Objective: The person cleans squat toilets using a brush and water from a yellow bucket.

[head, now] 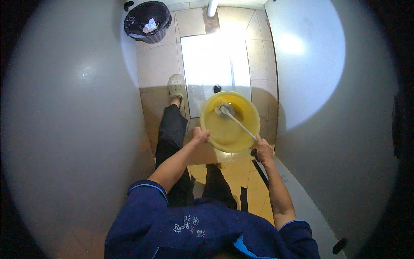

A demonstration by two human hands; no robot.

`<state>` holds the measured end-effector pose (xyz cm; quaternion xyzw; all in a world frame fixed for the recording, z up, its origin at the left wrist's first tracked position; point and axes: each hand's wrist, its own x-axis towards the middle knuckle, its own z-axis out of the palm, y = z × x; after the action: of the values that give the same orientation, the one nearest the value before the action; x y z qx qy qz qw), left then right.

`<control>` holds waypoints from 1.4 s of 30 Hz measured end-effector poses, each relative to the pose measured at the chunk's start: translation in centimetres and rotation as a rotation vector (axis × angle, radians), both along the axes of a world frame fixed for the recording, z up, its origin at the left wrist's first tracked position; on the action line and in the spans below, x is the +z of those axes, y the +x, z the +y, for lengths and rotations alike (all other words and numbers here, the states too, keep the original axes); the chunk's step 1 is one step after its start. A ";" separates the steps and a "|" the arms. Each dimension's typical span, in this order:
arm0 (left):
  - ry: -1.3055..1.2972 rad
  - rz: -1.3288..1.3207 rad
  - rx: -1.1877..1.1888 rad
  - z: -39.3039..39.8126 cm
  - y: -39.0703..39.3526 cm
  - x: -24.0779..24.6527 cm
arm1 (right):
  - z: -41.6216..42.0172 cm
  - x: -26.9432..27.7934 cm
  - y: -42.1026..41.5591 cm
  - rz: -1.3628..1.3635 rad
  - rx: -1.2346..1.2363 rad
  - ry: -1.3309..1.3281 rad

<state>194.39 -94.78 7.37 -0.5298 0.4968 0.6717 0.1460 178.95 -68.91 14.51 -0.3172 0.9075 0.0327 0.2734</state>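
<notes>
A round yellow plastic basin is held up over the near end of a white squat toilet pan, which is partly washed out by glare. My left hand grips the basin's rim at its lower left. At the lower right rim, my right hand is closed around the pale handle of a toilet brush. The brush's round head is inside the basin, toward its far side, with cloudy yellowish liquid around it. Whether my right hand also touches the rim I cannot tell.
A lined wastebasket with crumpled paper stands at the far left. Grey partition panels rise on the left and right. A white pipe is at the far end. My foot in a pale clog is left of the pan.
</notes>
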 end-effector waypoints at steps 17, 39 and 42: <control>-0.316 -0.016 -0.163 -0.2 -1.8 -5.7 | -1.6 2.0 -0.3 -0.217 -0.365 -0.299; -0.100 -0.177 -0.530 -4.4 -5.0 0.2 | -21.9 -7.9 -18.7 0.205 0.721 0.407; -0.040 -0.132 -0.557 -4.9 -5.2 1.3 | -18.9 -7.6 -15.7 -0.254 0.572 0.665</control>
<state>189.21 -99.68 8.63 -0.4183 0.6258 0.5599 0.3463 163.25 -87.77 6.94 -0.4517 0.6829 0.3571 0.4494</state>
